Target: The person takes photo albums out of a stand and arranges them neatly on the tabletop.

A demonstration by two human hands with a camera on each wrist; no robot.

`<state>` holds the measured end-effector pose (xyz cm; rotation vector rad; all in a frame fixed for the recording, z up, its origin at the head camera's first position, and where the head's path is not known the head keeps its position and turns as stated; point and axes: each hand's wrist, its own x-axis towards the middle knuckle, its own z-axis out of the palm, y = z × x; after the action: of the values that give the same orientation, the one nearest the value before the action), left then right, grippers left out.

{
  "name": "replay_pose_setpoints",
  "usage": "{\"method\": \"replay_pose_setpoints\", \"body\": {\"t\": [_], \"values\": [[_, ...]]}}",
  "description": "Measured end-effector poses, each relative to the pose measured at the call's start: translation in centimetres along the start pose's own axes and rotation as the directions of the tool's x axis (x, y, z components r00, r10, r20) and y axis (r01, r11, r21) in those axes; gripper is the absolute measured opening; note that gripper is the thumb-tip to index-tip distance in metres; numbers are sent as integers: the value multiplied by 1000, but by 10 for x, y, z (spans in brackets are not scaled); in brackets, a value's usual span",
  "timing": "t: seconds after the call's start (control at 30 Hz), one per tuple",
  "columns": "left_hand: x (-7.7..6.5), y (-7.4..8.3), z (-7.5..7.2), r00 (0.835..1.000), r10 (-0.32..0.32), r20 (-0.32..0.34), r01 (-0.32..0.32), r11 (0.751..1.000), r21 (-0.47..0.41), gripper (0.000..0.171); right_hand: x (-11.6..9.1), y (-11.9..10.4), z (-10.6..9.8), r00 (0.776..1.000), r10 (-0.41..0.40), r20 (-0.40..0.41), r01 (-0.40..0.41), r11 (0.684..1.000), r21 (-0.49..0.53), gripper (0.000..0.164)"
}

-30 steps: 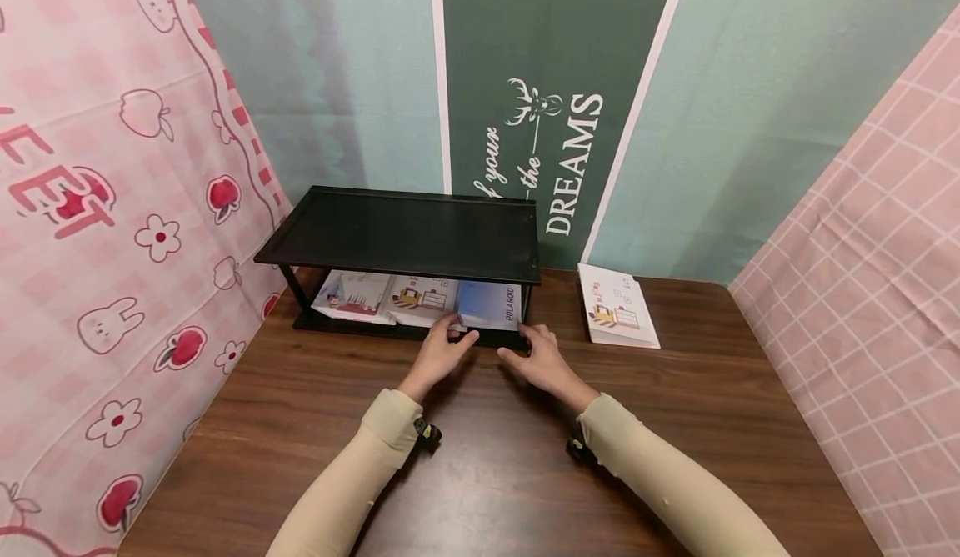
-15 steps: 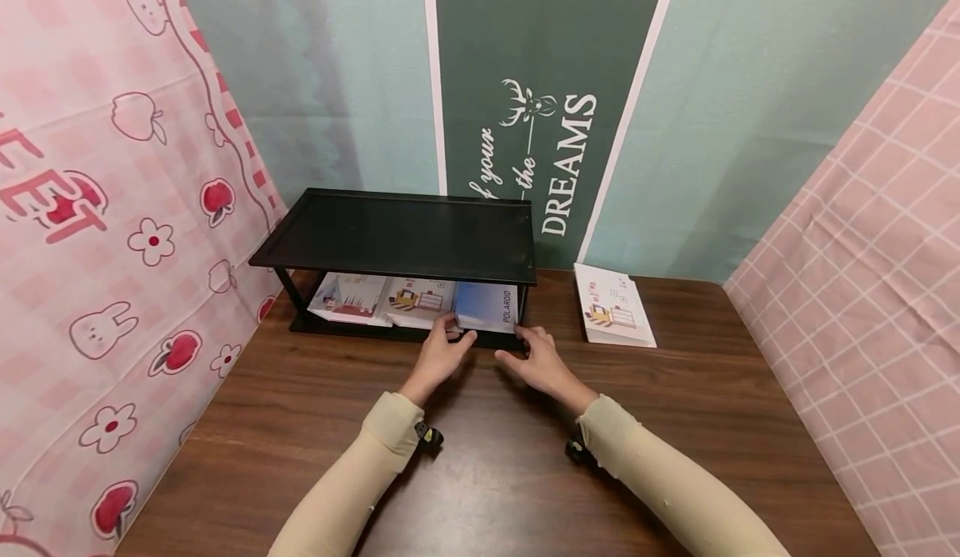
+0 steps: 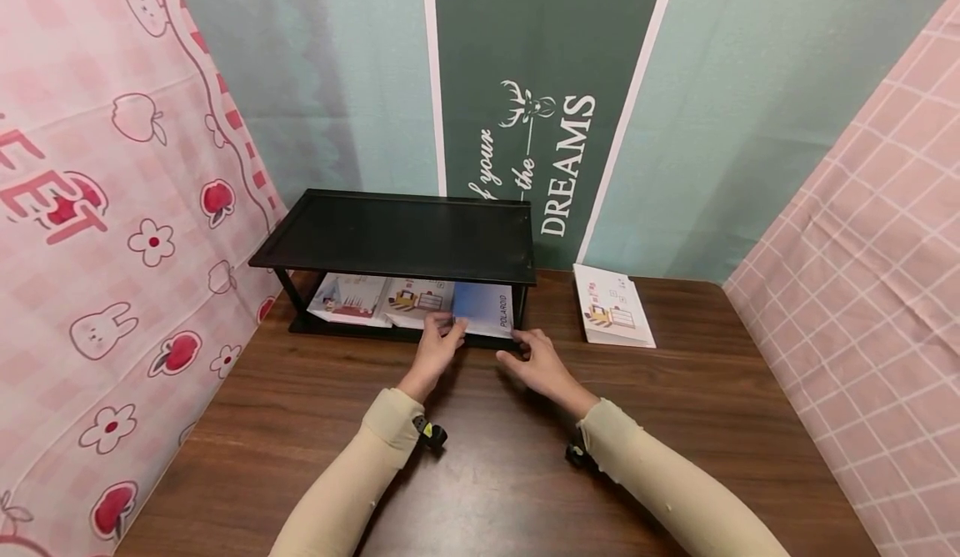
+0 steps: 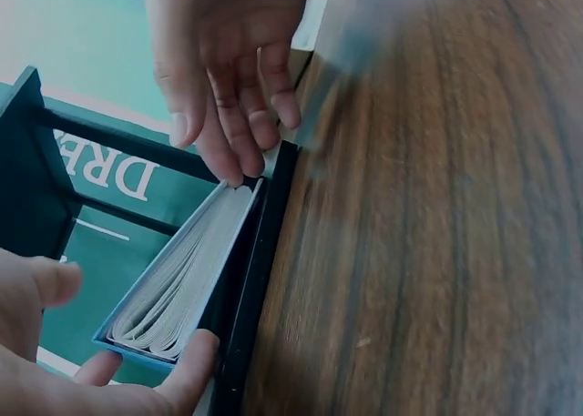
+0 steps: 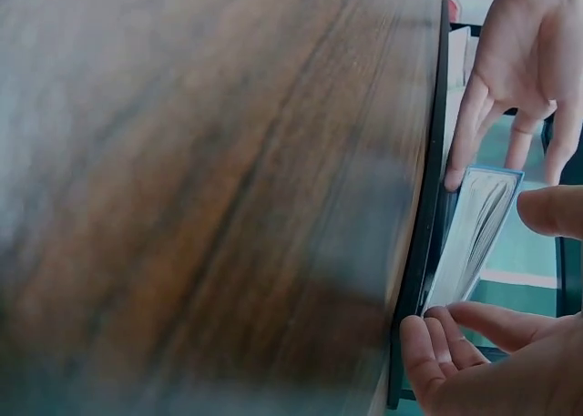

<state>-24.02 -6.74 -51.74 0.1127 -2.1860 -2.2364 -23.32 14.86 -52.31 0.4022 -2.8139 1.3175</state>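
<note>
A blue-and-white book marked POLAROID (image 3: 483, 307) lies flat at the right end of the lower shelf of a black two-tier rack (image 3: 397, 236). Its page edges face outward in both wrist views. My left hand (image 3: 435, 353) is at the book's left front corner, fingers touching that end, thumb apart from the cover in the wrist views. At the opposite corner, my right hand (image 3: 543, 365) touches the book with its fingertips (image 5: 442, 314); its thumb stands away. Beside the blue book lie a white book with a yellow drawing (image 3: 417, 300) and another white illustrated book (image 3: 348, 298).
Another white illustrated book (image 3: 615, 307) lies on the wooden table (image 3: 495, 482) to the right of the rack. The rack's top shelf overhangs the books, and a low black front edge (image 4: 264, 261) runs before them. Patterned cloths hang at the back and both sides.
The blue book has shifted slightly left and toward me. My left hand has moved a little left and up along its corner; my right hand has barely moved.
</note>
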Motion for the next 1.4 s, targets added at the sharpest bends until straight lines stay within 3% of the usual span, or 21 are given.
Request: {"method": "replay_pose_setpoints", "body": {"t": [0.2, 0.57, 1.13, 1.4], "values": [[5, -2, 0, 999, -46, -21, 43, 991, -129, 35, -2, -1, 0, 1000, 15, 6, -15, 1000, 6, 58], [11, -4, -4, 995, -98, -20, 94, 986, -139, 49, -3, -6, 1, 1000, 14, 8, -14, 999, 39, 55], [9, -3, -10, 990, -135, -31, 126, 970, -207, 40, -1, 0, 3, 1000, 9, -8, -8, 995, 104, 41], [9, -7, -10, 991, -127, -31, 117, 968, -222, 42, 1, 3, 4, 999, 46, -23, -43, 992, 118, 39]]}}
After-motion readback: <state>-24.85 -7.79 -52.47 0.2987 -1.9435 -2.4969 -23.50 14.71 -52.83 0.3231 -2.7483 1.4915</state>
